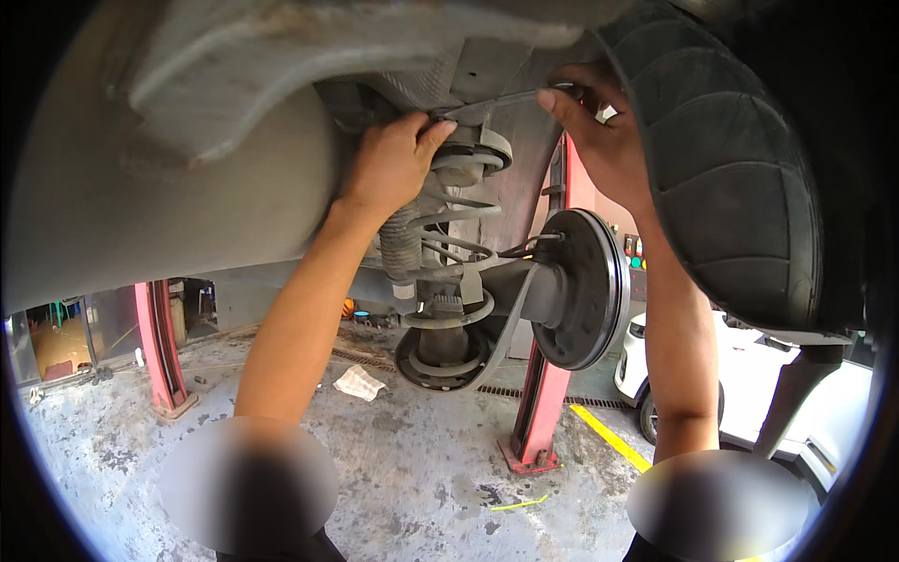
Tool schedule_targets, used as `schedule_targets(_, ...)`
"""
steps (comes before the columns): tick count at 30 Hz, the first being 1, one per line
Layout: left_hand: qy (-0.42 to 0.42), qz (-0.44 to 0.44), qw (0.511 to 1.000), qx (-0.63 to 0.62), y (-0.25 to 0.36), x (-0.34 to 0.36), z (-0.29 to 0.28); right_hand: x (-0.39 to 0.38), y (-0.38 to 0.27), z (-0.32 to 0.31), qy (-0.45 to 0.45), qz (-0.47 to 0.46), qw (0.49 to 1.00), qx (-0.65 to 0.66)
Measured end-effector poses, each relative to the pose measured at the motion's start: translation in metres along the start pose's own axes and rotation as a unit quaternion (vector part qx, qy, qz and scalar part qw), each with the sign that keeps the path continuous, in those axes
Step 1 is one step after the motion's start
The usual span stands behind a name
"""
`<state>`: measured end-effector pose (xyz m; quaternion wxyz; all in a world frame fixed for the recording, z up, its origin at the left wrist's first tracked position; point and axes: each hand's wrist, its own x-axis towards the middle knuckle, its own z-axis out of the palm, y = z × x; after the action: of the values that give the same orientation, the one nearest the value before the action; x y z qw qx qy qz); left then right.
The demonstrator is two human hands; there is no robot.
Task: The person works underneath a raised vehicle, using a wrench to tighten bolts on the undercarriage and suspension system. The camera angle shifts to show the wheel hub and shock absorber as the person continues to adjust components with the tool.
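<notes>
Overhead, a slim grey metal wrench (501, 100) runs between my two hands, beside the top of the coil spring. My right hand (609, 140) pinches its right end between thumb and fingers. My left hand (393, 159) is closed around the wrench's left end, thumb against the fingers, so the wrench head and whatever it sits on are hidden. Just below is the upper spring seat (473, 155), with the coil spring (459, 220) under it. A ribbed shock absorber boot (401, 245) stands left of the spring. The brake drum (581, 288) is lower right.
A black wheel-arch liner (740, 169) curves close to my right arm. A grey underbody panel (187, 197) fills the left. Red lift posts (159, 347) stand on the worn floor (375, 478). A white cloth (359, 382) lies there; a white car (749, 393) is parked right.
</notes>
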<state>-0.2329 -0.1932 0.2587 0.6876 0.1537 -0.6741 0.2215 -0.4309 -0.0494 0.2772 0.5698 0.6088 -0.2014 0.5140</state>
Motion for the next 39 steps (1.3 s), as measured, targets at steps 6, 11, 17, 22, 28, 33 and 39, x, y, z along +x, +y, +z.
schedule_targets(6,0.032,-0.057,0.983,-0.173,-0.006,-0.007,0.012,-0.021,0.042,0.014,-0.001,0.100,0.992,0.073)
schedule_targets(11,0.012,-0.086,0.971,-0.224,-0.014,-0.001,0.015,-0.033,0.077,0.036,-0.087,0.153,0.981,0.088)
schedule_targets(17,0.061,-0.090,0.957,-0.268,-0.006,-0.005,0.022,-0.040,0.076,0.042,-0.150,0.141,0.978,0.037)
schedule_targets(22,0.065,-0.083,0.954,-0.279,-0.012,-0.004,0.020,-0.026,0.050,0.019,-0.137,0.102,0.985,0.027)
schedule_targets(28,0.067,-0.138,0.930,-0.333,-0.009,-0.003,0.029,-0.027,0.063,0.024,-0.124,0.108,0.985,0.044)
schedule_targets(33,0.066,-0.203,0.900,-0.380,0.000,-0.006,0.030,-0.026,0.058,0.010,-0.131,0.096,0.974,0.155)
schedule_targets(39,0.071,-0.199,0.901,-0.378,0.002,-0.006,0.031,-0.013,0.025,-0.002,-0.005,0.085,0.996,0.024)
